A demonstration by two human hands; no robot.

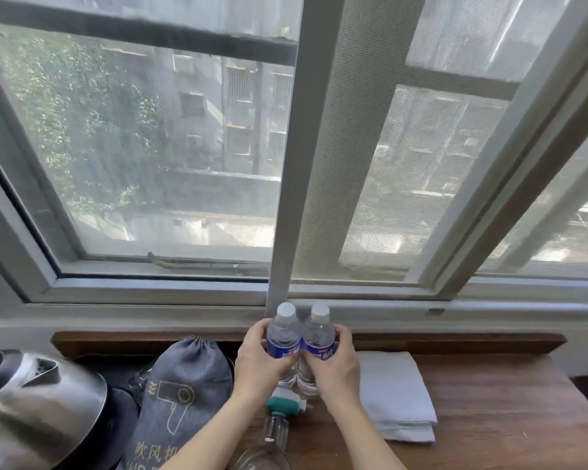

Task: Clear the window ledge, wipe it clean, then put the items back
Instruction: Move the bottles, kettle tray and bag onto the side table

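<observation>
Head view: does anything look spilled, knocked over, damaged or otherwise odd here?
Nothing spilled or broken. The two water bottles are upright and capped, one in the left hand, one in the right hand. The white towel lies neatly folded. Only the window glass looks streaky and dirty.

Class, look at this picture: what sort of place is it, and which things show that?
Probably a hotel room: a steel kettle, a hair-dryer bag and two water bottles on a wooden desk by a window.
</observation>
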